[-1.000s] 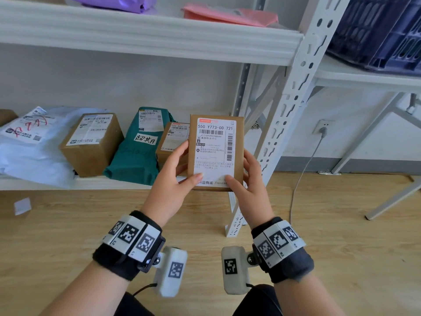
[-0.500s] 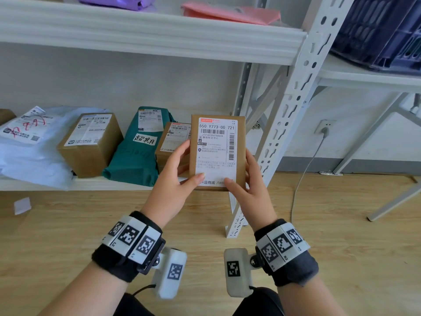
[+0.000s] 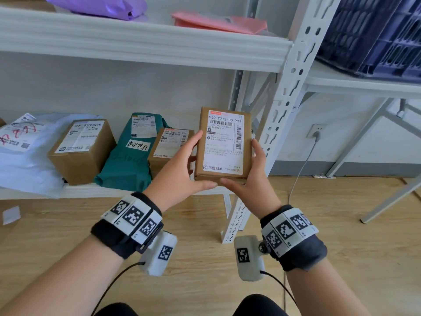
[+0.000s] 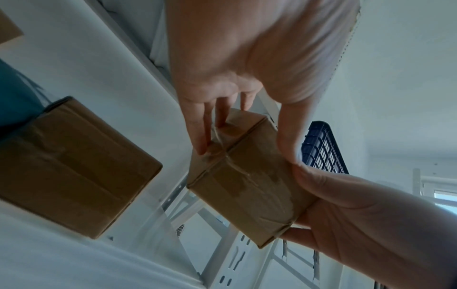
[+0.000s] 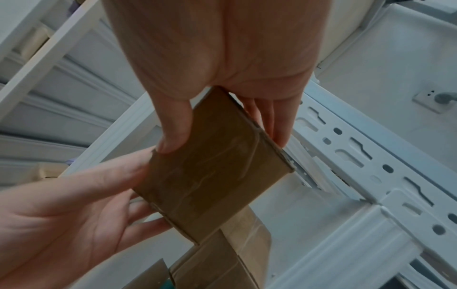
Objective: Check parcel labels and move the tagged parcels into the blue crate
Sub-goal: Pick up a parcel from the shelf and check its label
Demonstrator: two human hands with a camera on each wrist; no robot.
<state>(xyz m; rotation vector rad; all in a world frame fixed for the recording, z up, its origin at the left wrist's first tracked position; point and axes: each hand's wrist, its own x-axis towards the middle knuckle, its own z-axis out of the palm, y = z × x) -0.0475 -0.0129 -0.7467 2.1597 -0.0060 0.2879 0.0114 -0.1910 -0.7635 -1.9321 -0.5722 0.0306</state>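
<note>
Both hands hold a small brown box [image 3: 224,144] upright in front of the lower shelf [image 3: 91,190], its label facing the person. The left hand [image 3: 180,169] has its grip around the box's left edge, the right hand [image 3: 252,179] around the right edge. The blue crate [image 3: 373,35] sits on the counter [image 3: 355,85] at upper right.

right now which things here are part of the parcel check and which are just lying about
Job:
held parcel, in left hand and right hand
green parcel with handwritten tag
shelf boxes
blue crate

Lying about:
paper scrap
wall socket
</note>
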